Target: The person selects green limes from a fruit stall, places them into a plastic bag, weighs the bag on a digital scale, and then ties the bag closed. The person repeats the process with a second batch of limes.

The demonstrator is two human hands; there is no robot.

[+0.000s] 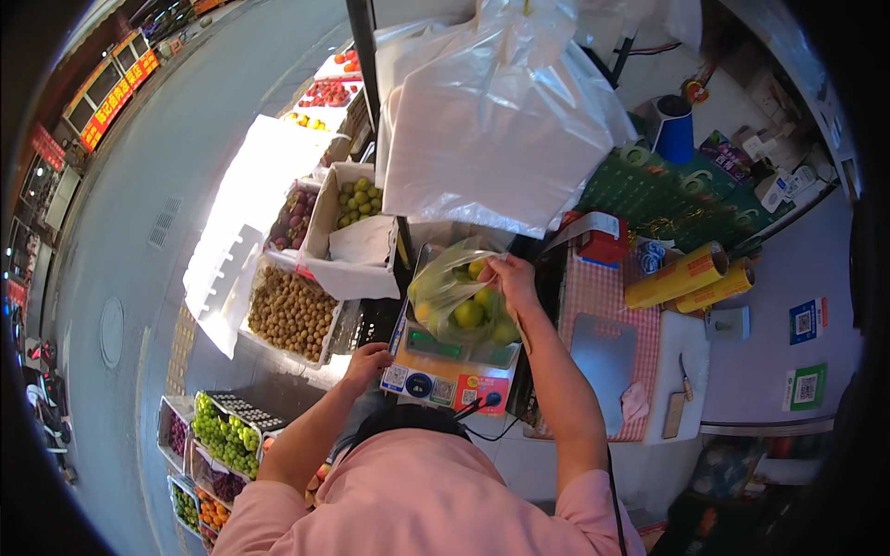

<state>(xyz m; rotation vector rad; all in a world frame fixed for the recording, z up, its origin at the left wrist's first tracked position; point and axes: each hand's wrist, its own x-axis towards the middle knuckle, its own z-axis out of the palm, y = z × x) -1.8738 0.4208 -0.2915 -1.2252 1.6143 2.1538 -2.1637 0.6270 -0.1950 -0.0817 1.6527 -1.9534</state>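
Observation:
A clear plastic bag with several round green-yellow fruits rests on a tray-like metal pan in front of me. My right hand is closed at the bag's upper right, fingers pinched on the plastic, next to one fruit near the opening. Whether the fingertips also touch that fruit is hard to see. My left hand lies at the left edge of the counter, below the pan's left corner. Its fingers are loosely stretched, with nothing visible in them.
A stack of plastic bags hangs over the counter's far side. To the left stand crates of small brown fruits and green fruits. On the right are a red device, yellow film rolls, and a knife on a white board.

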